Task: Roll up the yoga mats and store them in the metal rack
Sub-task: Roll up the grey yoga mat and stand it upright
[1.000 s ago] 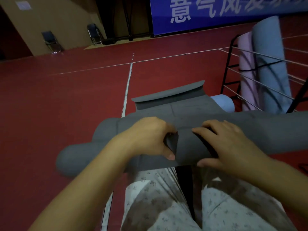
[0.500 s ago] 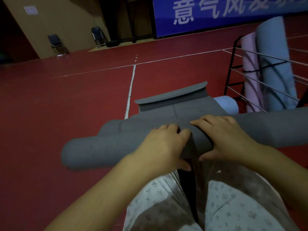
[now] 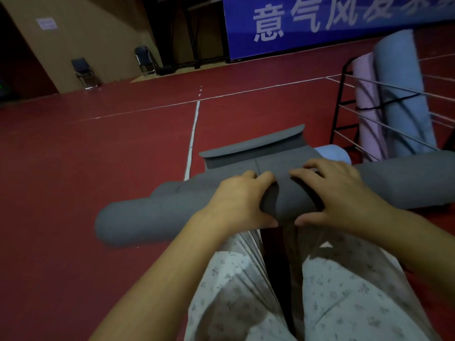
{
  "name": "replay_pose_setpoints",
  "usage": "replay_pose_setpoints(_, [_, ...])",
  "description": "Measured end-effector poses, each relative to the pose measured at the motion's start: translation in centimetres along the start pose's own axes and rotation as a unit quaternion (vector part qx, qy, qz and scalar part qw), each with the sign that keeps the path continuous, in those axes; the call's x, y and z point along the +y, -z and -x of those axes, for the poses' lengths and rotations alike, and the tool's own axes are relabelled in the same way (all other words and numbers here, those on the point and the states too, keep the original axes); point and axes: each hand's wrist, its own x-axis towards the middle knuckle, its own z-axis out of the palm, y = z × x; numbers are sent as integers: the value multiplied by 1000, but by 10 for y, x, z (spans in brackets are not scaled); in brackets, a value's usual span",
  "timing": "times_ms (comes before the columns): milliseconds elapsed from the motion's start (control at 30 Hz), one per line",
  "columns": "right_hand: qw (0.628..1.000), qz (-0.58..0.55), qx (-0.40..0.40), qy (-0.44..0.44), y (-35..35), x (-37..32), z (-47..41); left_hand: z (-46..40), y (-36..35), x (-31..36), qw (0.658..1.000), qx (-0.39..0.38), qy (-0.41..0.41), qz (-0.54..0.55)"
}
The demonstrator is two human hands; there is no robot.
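Both hands' grip curls round the grey mat [image 3: 152, 215]; metal rack [image 3: 344, 107] stands right.

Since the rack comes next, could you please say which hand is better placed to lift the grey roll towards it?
Probably the right hand: it rests on the grey mat roll nearer the metal rack, while the left hand sits farther away.
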Motion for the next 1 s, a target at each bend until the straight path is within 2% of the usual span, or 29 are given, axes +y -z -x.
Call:
replay_pose_setpoints(67, [999, 27, 39, -17, -8, 4, 9, -6, 5, -6, 1000, -12, -11, 11])
replay_pose_setpoints(200, [997, 60, 53, -12, -21, 14, 10, -23, 16, -13, 998, -58, -12, 39])
replay_pose_setpoints(367, [1000, 23, -8, -20, -5, 20, -9, -33, 23, -23, 987, -108, 15, 119])
replay_pose_setpoints(433, [999, 21, -25, -17, 0, 21, -12, -28, 21, -21, 993, -79, 2, 88])
replay_pose_setpoints(533, [998, 16, -58, -23, 7, 24, -20, -13, 7, -11, 999, 20, -8, -32])
replay_pose_setpoints(633, [993, 27, -109, -26, 14, 26, -33, -2, -17, -2, 989, 41, 11, -144])
replay_pose_setpoints(700, [991, 27, -126, -26, 14, 27, -40, -4, -28, -2, 982, 60, 23, -180])
replay_pose_setpoints(800, [990, 3, -140, -24, 13, 34, -47, -18, -29, -10, 983, 76, 12, -169])
replay_pose_setpoints(900, [988, -9, -152, -36, 15, 39, -51, -29, -20, -16, 990, 45, 9, -137])
replay_pose_setpoints(1000, [992, 17, -115, -57, 13, 36, -42, -35, -11, -22, 993, 19, -4, -115])
